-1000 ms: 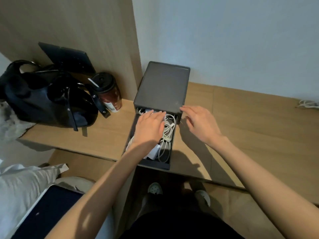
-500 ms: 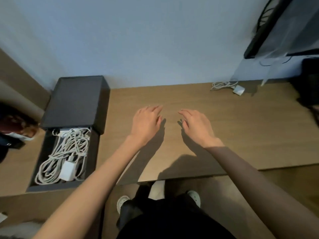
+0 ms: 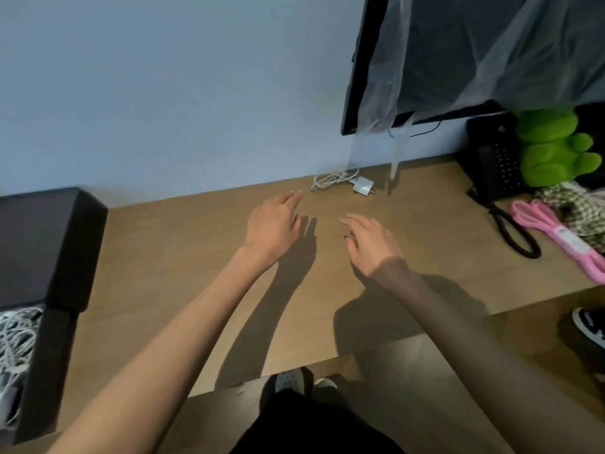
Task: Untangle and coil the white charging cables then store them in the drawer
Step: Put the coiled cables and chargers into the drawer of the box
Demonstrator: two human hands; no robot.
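Charging cable point(image 3: 330, 180): loosely bundled with plug point(image 3: 362, 186), far by wall point(image 3: 163, 93).
Left hand point(image 3: 273, 227): released, fingers extended toward it.
Right hand point(image 3: 371, 242): relaxed, empty, over desk point(image 3: 196, 257).

The left grip point(image 3: 273, 224) and right grip point(image 3: 370, 244) hang over the worktop point(image 3: 196, 257), fingers loose. A white cable point(image 3: 334, 180) lies just beyond them.

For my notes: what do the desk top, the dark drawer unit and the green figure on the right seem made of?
Desk top: wood or wood-look laminate, matte, with faint grain streaks.
Drawer unit: probably matte dark plastic or coated board; the flat, dull faces leave it open.
Green figure: seems plush or flocked, judging by its fuzzy, soft-edged surface.
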